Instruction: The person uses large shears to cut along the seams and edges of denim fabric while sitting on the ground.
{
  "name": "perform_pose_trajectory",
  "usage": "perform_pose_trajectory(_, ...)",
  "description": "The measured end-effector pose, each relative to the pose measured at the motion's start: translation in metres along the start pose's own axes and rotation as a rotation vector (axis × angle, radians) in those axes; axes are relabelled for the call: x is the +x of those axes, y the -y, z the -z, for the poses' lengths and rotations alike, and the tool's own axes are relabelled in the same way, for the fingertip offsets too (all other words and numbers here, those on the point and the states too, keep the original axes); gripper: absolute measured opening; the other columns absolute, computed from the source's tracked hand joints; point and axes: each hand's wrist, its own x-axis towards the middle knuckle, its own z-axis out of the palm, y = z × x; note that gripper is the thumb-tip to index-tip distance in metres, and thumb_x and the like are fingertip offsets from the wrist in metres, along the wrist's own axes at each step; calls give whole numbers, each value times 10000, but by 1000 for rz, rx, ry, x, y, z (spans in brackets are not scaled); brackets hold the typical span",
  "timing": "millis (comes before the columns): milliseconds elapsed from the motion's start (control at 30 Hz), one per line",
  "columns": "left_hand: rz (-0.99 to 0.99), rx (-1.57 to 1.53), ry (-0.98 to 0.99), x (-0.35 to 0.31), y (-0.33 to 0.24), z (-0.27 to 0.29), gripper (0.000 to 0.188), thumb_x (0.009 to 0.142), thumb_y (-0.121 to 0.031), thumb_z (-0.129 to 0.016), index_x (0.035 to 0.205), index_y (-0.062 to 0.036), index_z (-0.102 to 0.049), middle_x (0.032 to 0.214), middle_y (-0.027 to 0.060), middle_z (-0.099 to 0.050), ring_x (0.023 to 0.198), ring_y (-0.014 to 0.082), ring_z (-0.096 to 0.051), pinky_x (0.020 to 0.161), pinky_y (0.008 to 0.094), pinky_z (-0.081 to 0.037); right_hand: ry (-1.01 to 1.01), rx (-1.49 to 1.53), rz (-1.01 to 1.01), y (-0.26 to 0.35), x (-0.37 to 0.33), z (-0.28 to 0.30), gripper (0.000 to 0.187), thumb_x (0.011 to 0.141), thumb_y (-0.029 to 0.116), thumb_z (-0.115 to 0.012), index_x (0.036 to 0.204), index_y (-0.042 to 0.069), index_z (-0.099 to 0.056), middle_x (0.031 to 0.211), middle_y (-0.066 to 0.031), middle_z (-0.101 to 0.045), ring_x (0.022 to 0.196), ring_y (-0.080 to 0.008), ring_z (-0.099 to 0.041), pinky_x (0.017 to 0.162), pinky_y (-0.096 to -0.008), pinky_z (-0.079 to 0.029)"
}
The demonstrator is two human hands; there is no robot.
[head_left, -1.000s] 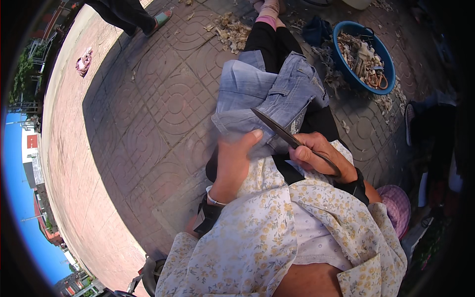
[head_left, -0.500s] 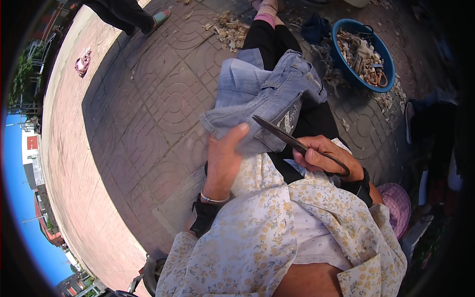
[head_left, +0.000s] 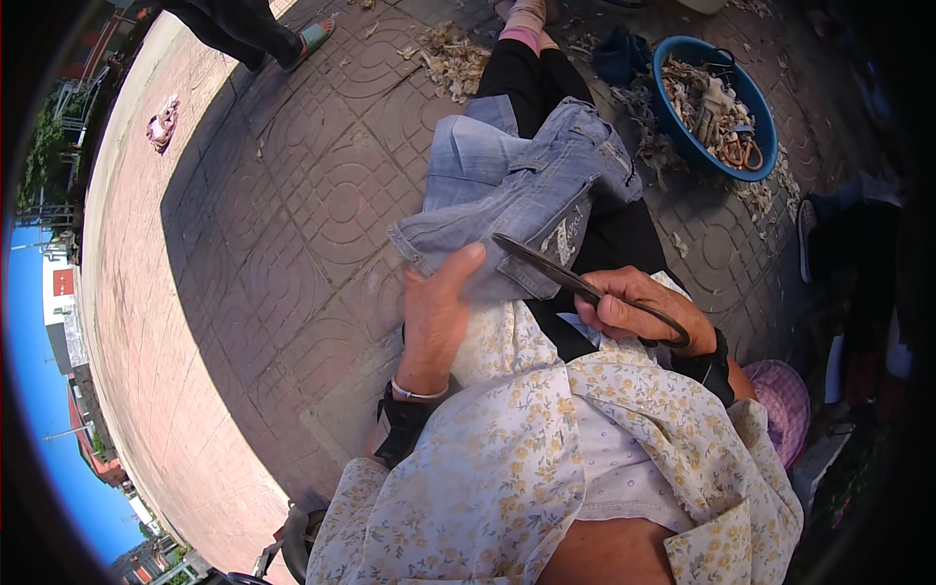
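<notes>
Across my outstretched legs lies a blue denim garment [head_left: 531, 190] with a lettered patch and cut or worn edges. My left hand [head_left: 437, 307] grips the garment's near left edge; the thumb lies on top and the fingers are hidden beneath the cloth. My right hand [head_left: 643, 307] is closed round the handles of dark metal scissors [head_left: 541, 260]. The blades look closed and point up and left, over the denim, with the tip close to my left thumb. Whether the blades touch the cloth, I cannot tell.
A blue basin [head_left: 767, 127] full of fabric scraps stands at the far right, beside a dark blue cloth [head_left: 622, 57]. Scraps [head_left: 456, 63] litter the paving near my feet. Another person's legs [head_left: 244, 29] are at the far left. A pink checked hat [head_left: 777, 409] lies at my right.
My left hand and the denim edge it holds have shifted slightly left. The scissors have moved a little left too, still closed.
</notes>
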Motion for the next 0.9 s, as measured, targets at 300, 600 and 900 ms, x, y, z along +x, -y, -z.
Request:
perform_pose_trajectory(300, -2, 21, -17, -1, -1, -1, 324, 790, 52, -618, 1100, -25, -564, 1037, 91, -634, 934, 187, -631, 860, 331, -513, 11, 35, -2, -2, 2, -1, 519, 920, 573, -462, 750, 84, -506, 607, 44, -412, 533, -43, -376, 472, -220, -283)
perform_pose_trajectory(600, -33, 105, 1, -2, -4, -2, 284, 789, 58, -613, 1061, -16, -577, 999, 91, -643, 896, 177, -636, 840, 323, -511, 19, 82, 4, -2, 2, -1, 538, 917, 580, -456, 766, 68, -520, 607, 48, -415, 515, -30, -367, 452, -209, -272)
perform_pose_trajectory(900, -37, 61, 15, 0, -3, -2, 333, 775, 17, -653, 1100, 0, -584, 1014, 78, -647, 906, 164, -627, 808, 295, -499, -21, -1, 79, -9, 7, -4, 493, 953, 503, -450, 709, 75, -482, 576, 48, -407, 501, -33, -380, 440, -217, -286)
